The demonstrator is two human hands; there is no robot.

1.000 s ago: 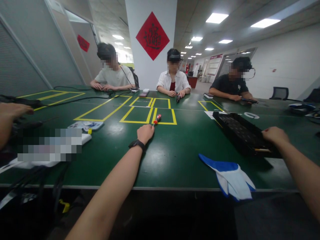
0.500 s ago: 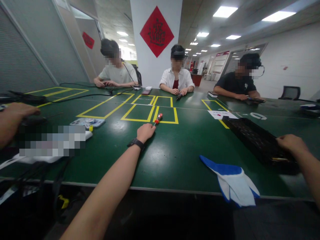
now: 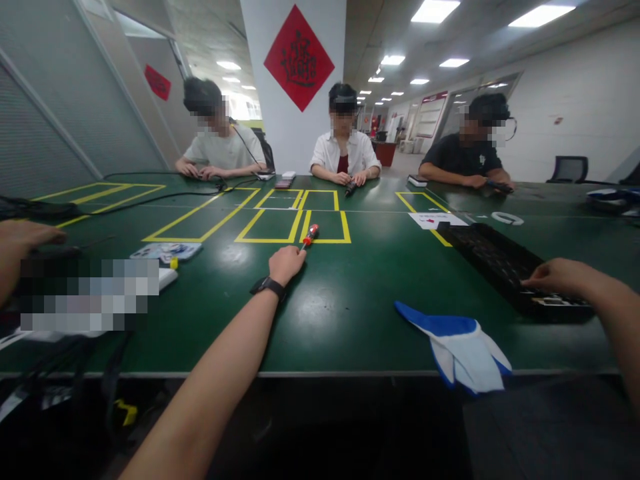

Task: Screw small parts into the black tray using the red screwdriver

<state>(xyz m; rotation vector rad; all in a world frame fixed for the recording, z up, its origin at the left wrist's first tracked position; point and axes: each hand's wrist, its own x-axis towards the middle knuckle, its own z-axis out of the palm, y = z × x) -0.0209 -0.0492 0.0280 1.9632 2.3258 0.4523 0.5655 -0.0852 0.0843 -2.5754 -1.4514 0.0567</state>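
Observation:
My left hand (image 3: pixel 286 263), with a black watch on its wrist, is closed on the thin end of a screwdriver (image 3: pixel 311 234). Its red handle points away from me and lies on the yellow tape lines of the green table (image 3: pixel 350 300). My right hand (image 3: pixel 553 275) rests on the near end of a long black tray (image 3: pixel 493 257), fingers curled over its rim. A blue and white glove (image 3: pixel 463 347) lies flat near the front edge, between my arms.
Three people sit along the far side, hands on small items. Another person's hand (image 3: pixel 23 237) reaches in at the far left, above a blurred patch. A white paper (image 3: pixel 435 219) lies beyond the tray; cables run across the far left.
The view has shifted a little. My right hand has slid slightly along the tray's near end, and the tray has turned a bit. My left hand stays on the screwdriver.

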